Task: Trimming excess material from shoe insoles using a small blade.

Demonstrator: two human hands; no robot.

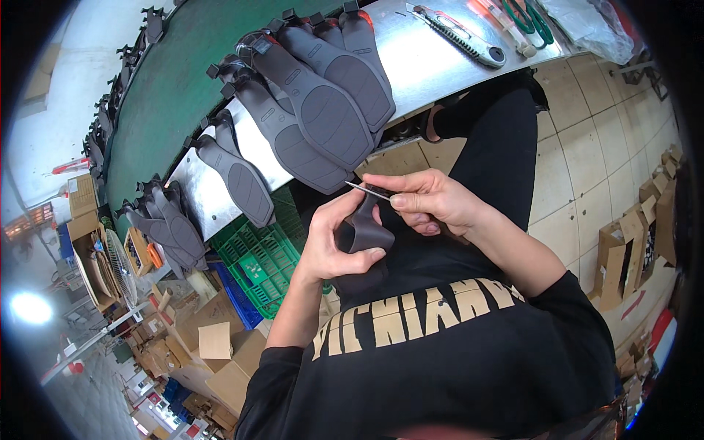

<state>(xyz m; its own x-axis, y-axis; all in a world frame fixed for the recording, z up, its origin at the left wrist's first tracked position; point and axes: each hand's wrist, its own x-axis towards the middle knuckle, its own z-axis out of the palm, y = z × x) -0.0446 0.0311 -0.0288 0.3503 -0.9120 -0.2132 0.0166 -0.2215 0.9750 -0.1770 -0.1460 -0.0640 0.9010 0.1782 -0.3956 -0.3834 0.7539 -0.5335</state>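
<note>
Bench: metal top (414,84) with a green belt surface (176,81) along its far side; from my end both look curved by the lens.
Floor: pale tiles (583,147) at right, cardboard boxes (620,253) standing on them.
Left background: more cartons (216,341), plus a fan (119,270).
Left hand: I read the left hand (320,238) as closed around 1 dark bent piece (369,233), thumb pressed on its near side, fingers wrapping the far side.
Right hand: the right hand (442,205) pinches 1 thin metal tool (381,193) between thumb and index; index nearly straight, the other fingers curled under.
Piece location: off the bench, held in front of the black shirt (440,367), smooth curved face toward me, narrow end up.
Tool: crosses the upper end of the piece, point aimed left past the left hand's fingers. Contact with the piece: I can't tell.
Sole stack: grey soles (334,121) overlap on the bench, just beyond the hands.
Other soles: 1 group (246,183) left of the stack, another (172,224) farther left.
Crate: green plastic crate (257,268) below the bench edge.
Right end of bench: long tool with round grey end (473,48), green-handled scissors (526,20), clear plastic bag (590,28).
</note>
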